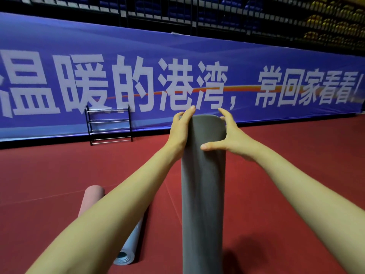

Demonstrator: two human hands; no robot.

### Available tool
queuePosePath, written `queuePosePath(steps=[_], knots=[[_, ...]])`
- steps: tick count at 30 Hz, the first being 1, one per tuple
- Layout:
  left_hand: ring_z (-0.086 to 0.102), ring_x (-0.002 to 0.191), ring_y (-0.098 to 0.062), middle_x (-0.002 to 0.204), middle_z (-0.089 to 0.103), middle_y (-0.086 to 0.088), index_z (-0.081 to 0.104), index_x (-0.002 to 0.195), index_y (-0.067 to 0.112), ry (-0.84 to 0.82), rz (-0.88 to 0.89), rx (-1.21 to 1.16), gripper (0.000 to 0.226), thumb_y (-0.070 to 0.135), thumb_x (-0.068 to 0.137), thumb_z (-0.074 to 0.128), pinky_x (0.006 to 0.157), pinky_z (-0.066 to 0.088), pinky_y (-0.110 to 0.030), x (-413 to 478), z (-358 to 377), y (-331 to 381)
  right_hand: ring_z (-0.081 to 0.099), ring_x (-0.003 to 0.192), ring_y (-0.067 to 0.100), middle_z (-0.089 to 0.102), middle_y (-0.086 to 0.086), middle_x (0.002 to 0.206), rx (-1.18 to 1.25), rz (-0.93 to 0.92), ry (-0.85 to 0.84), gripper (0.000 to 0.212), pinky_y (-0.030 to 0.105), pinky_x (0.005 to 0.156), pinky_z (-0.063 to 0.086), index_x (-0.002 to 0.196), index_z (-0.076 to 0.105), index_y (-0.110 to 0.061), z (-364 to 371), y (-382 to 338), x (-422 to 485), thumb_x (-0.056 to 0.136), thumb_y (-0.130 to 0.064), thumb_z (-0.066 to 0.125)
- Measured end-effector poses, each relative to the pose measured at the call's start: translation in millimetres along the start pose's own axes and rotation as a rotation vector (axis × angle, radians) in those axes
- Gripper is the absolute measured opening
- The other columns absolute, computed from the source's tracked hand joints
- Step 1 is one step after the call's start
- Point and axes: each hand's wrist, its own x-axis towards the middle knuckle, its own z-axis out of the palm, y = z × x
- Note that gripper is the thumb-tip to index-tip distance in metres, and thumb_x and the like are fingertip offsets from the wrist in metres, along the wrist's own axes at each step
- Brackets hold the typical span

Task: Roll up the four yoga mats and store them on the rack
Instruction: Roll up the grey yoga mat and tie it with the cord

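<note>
upright rolled grey mat [201,184]

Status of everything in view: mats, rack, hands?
grey mat: rolled, held upright
pink mat: rolled, lying on the floor
light blue mat: rolled, lying on the floor
rack: standing by the banner, no mat on it
left hand: grips grey mat's top
right hand: grips grey mat near top

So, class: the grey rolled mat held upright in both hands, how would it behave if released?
The grey mat is tall and narrow, steadied near its top by the left hand and right hand, so it would probably tip if released. Being a round roll, it would likely roll once down. No strap shows, so it may unwind.
</note>
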Motion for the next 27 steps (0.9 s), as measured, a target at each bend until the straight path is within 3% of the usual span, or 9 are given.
queuePosePath(steps=[4, 7, 16, 19, 27], knots=[[0.051, 0.085, -0.007, 0.102, 0.054, 0.004, 0.043, 0.134, 0.011, -0.015, -0.026, 0.030, 0.055, 0.045, 0.092, 0.050, 0.068, 0.037, -0.025, 6.2, -3.6, -12.8, 0.022, 0.140, 0.018, 0.010, -0.002, 0.155, -0.098, 0.023, -0.013, 0.126, 0.040, 0.112, 0.030, 0.150, 0.008, -0.028, 2.6, 4.7, 0.9, 0.055, -0.039, 0.089], [0.049, 0.083, -0.006, 0.097, 0.052, 0.005, 0.041, 0.135, 0.010, -0.028, -0.048, 0.040, 0.060, 0.045, 0.089, 0.053, 0.068, 0.037, -0.025, 4.4, -3.1, -25.4, 0.022, 0.139, 0.016, 0.012, -0.002, 0.154, -0.128, 0.044, -0.021, 0.122, 0.036, 0.111, 0.030, 0.151, 0.012, -0.022, 9.0, 16.0, -2.3, 0.057, -0.037, 0.089], [0.051, 0.086, -0.006, 0.104, 0.053, 0.004, 0.041, 0.132, 0.016, 0.019, -0.068, -0.009, 0.042, 0.035, 0.095, 0.048, 0.070, 0.040, -0.024, 4.4, -5.0, -38.2, 0.032, 0.124, 0.009, 0.020, -0.004, 0.148, -0.086, 0.059, -0.002, 0.114, 0.028, 0.099, 0.035, 0.146, 0.021, -0.021, 18.3, 31.1, 2.0, 0.056, -0.033, 0.090], [0.051, 0.087, -0.005, 0.107, 0.054, 0.004, 0.040, 0.131, 0.019, 0.014, -0.093, -0.007, 0.040, 0.031, 0.095, 0.050, 0.069, 0.039, -0.023, 0.6, -5.7, -53.4, 0.031, 0.128, 0.011, 0.020, -0.006, 0.145, -0.131, 0.095, -0.042, 0.118, 0.030, 0.103, 0.036, 0.146, 0.020, -0.018, 24.9, 42.4, -0.6, 0.053, -0.034, 0.091], [0.050, 0.085, 0.000, 0.099, 0.052, 0.011, 0.040, 0.133, 0.018, 0.029, -0.081, -0.021, 0.039, 0.029, 0.096, 0.047, 0.066, 0.038, -0.017, -2.1, 0.5, -73.9, 0.030, 0.130, 0.011, 0.018, -0.004, 0.149, -0.088, 0.116, 0.000, 0.118, 0.022, 0.096, 0.031, 0.147, 0.018, -0.017, 33.8, 64.2, -7.0, 0.055, -0.029, 0.091]])
